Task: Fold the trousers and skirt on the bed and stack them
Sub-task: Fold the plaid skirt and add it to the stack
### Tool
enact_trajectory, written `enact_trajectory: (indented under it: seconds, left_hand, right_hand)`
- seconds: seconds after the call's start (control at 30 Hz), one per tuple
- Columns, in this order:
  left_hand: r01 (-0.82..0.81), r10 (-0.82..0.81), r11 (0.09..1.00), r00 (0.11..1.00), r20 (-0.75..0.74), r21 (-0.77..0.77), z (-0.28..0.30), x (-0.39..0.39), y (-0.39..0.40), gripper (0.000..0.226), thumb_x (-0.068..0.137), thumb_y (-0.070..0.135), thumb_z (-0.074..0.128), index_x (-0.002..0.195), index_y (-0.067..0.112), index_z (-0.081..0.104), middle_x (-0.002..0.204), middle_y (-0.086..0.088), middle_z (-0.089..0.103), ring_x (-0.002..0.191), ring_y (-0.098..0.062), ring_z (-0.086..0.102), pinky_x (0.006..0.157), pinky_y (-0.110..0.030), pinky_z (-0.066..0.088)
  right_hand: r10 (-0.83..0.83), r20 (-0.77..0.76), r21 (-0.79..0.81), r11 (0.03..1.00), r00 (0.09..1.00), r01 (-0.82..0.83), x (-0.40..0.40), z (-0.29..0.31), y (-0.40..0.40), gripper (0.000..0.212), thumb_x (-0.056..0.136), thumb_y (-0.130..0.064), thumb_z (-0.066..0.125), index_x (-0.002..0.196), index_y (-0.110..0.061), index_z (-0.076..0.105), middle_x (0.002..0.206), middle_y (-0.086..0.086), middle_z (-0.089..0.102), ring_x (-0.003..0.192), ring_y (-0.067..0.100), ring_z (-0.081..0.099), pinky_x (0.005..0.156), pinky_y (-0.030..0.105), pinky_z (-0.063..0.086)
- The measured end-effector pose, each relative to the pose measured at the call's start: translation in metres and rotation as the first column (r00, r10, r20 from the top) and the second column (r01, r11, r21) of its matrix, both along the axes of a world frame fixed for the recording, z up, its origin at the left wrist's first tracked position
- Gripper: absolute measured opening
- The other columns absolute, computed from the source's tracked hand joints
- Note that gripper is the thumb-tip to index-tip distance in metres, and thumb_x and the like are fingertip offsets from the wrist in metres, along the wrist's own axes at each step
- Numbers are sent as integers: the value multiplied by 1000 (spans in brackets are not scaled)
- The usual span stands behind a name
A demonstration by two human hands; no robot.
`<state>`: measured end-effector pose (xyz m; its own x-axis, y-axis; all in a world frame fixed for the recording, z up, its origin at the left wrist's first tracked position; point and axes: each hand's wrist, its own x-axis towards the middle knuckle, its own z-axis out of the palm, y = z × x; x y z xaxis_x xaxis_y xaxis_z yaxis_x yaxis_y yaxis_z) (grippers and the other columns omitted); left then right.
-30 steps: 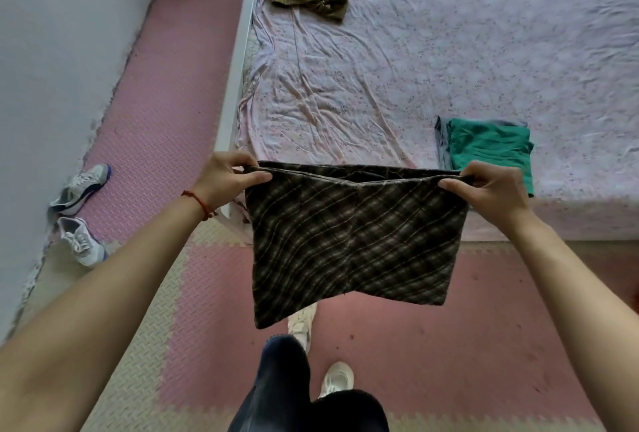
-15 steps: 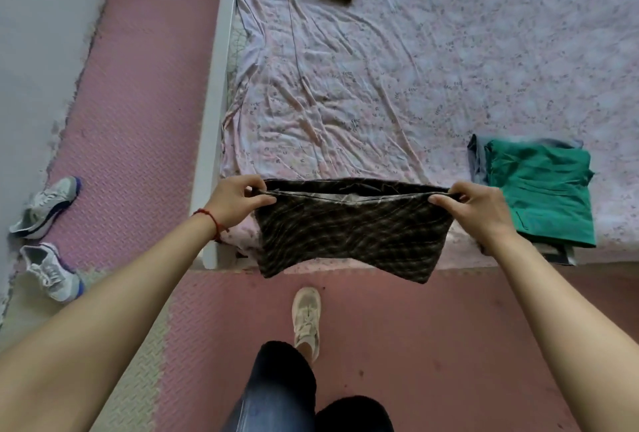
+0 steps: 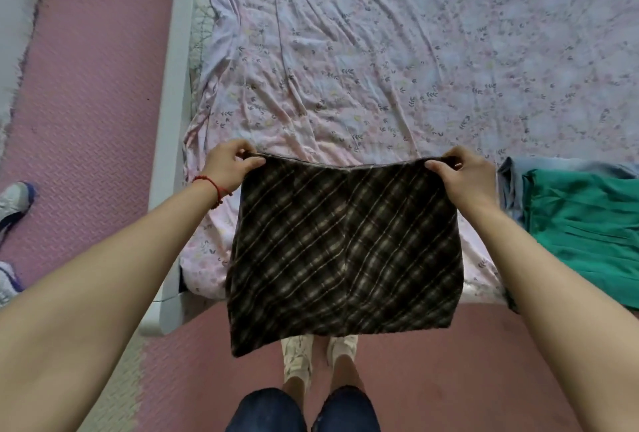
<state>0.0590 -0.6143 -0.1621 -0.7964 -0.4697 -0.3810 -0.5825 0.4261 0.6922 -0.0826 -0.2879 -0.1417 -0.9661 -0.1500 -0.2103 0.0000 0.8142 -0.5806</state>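
Skirt point(image 3: 344, 245) hangs by its waistband, stretched sideways between 2 grips: left hand point(image 3: 226, 167) pinches one corner, right hand point(image 3: 458, 177) the other (both equally near). Its hem dangles past the bed point(image 3: 345, 62) edge; the sheet lies straight ahead.

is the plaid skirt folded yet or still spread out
Spread out: the skirt hangs flat at full width, its waistband pinched by the left hand and right hand.

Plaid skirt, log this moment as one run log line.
plaid skirt: held up flat over bed edge | left hand, right hand: pinch top corners | green folded pile: on bed, right
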Motion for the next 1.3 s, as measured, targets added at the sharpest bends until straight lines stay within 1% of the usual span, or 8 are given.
enact_trajectory:
  seconds: [0.3,0.43,0.53,0.6,0.7,0.9,1.07,1.3]
  left_hand:
    - [-54,48,968,998,-33,-244,-71,-78,-5,19,87,16,58,101,3,59,94,-11,59,92,-24,53,80,-30,40]
    - [-8,-11,810,999,-30,-586,-94,-65,25,35,89,22,50,121,9,51,129,-16,48,124,-34,39,99,-46,32]
    - [211,-312,633,950,4,-744,-105,-50,68,46,90,37,43,130,16,43,142,-13,40,135,-31,27,107,-58,20]
    - [393,-436,545,887,151,-740,-117,-45,90,56,91,47,34,140,19,31,149,-9,30,138,-27,17,109,-58,7]
    - [483,-402,578,870,285,-658,-137,-47,84,65,88,56,15,145,26,4,155,0,7,143,-25,2,109,-49,-13]
    - [483,-345,570,875,340,-665,-150,-38,43,59,93,54,13,141,28,-10,155,2,-7,143,-19,-9,108,-33,-23]
    - [375,-300,627,925,232,-683,-136,-18,56,64,93,52,19,146,20,5,156,-8,2,143,-26,-3,111,-40,-16]
    - [510,-502,526,832,236,-680,-147,28,130,59,91,57,24,142,26,25,151,-7,27,139,-28,18,110,-54,8]
  right_hand:
    - [-48,-52,2,999,997,48,-76,-82,-31,24,86,-24,63,99,-5,59,99,16,64,94,30,58,73,29,39]
    - [-58,-207,121,989,977,85,-56,-108,-42,30,90,-25,52,115,-9,52,123,13,53,117,31,46,97,38,31]
    - [199,-433,203,972,879,-121,-19,-119,-63,39,91,-31,47,125,-11,49,141,15,41,133,30,28,112,40,10]
    - [416,-421,245,908,806,-340,4,-132,-78,45,93,-34,43,132,-14,45,146,14,37,136,26,21,113,41,4]
    - [624,-245,387,764,742,-515,13,-159,-79,54,94,-43,33,144,-23,27,153,8,24,142,23,15,114,38,-4]
    - [537,-87,509,748,839,-426,-10,-175,-29,61,92,-52,19,147,-29,7,157,-1,2,144,17,-3,113,35,-14]
    - [229,-67,458,872,971,-174,8,-158,2,63,93,-48,22,148,-21,8,157,7,-1,144,23,-5,114,44,-9]
    - [663,-187,412,723,725,-555,88,-170,-39,54,94,-48,32,143,-24,29,152,5,26,141,22,16,115,46,7]
